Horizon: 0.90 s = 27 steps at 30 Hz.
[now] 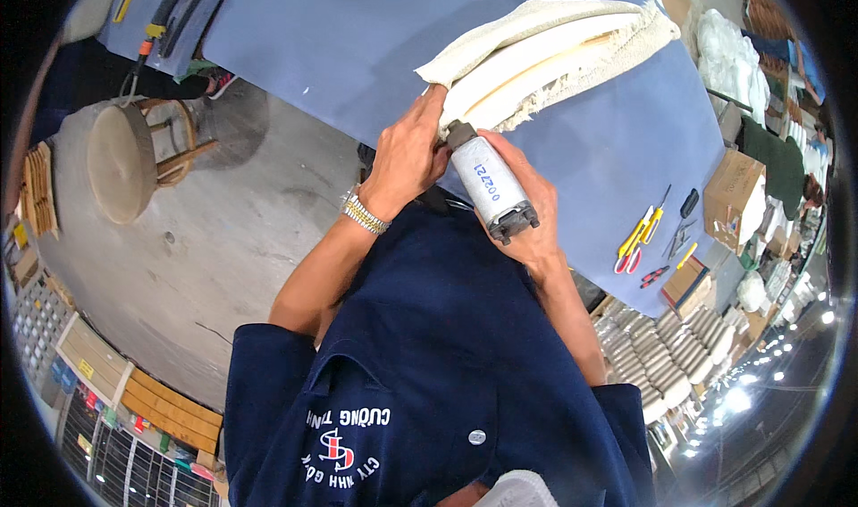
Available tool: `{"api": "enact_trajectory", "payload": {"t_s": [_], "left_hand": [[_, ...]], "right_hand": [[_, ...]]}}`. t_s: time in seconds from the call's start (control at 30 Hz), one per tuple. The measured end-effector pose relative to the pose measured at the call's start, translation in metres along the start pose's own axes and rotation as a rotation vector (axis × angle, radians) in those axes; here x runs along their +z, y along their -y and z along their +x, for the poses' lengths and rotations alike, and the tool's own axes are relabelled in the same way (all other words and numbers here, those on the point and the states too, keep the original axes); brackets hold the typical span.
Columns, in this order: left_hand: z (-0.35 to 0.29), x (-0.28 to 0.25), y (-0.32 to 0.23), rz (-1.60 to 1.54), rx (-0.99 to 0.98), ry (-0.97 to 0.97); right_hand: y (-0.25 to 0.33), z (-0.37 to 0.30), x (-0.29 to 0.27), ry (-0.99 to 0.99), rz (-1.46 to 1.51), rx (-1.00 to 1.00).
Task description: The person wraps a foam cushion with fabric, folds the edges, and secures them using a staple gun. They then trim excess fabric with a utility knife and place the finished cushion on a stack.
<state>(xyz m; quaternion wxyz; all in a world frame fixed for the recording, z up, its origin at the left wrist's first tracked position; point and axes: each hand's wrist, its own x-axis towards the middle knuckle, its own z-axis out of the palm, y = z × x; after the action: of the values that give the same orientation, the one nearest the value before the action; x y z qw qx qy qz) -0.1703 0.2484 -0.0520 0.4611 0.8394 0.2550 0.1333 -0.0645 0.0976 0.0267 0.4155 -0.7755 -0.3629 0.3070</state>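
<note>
A seat pad (500, 83) with cream fabric (599, 78) wrapped loosely around it lies tilted on the blue table; its far edge is frayed. My left hand (404, 157), with a metal watch band at the wrist, pinches the fabric at the pad's near left corner. In my right hand (536, 205) is a grey staple gun (487, 184), its dark nose against or very near the pad's near end, beside my left fingers. The exact spot where the nose meets the fabric is hidden.
Yellow-handled scissors (633, 243), pliers (677, 239) and a small cardboard box (688, 285) lie at the blue table's (331, 42) right edge. A round wooden stool (121, 163) stands on the floor at left. Another tool (165, 11) lies far left, with a larger carton (733, 194) at right.
</note>
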Motion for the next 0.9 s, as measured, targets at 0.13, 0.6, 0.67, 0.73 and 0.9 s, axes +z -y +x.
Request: {"api": "enact_trajectory", "payload": {"t_s": [0.13, 0.6, 0.67, 0.73, 0.9], "left_hand": [[0.005, -0.006, -0.005, -0.009, -0.11, 0.031], [-0.007, 0.012, -0.002, 0.077, -0.034, -0.032], [-0.013, 0.023, -0.01, 0.076, -0.054, -0.083], [-0.016, 0.033, -0.01, 0.14, -0.057, -0.118], [-0.021, 0.04, -0.009, 0.09, -0.034, -0.108]], "right_hand": [[-0.006, -0.005, -0.003, -0.025, -0.002, -0.101], [-0.019, -0.003, -0.002, 0.026, 0.063, -0.112], [-0.019, -0.006, -0.005, 0.063, 0.034, -0.053], [-0.015, -0.01, -0.008, 0.087, 0.022, 0.013], [-0.019, -0.015, -0.01, 0.106, 0.032, 0.116]]}}
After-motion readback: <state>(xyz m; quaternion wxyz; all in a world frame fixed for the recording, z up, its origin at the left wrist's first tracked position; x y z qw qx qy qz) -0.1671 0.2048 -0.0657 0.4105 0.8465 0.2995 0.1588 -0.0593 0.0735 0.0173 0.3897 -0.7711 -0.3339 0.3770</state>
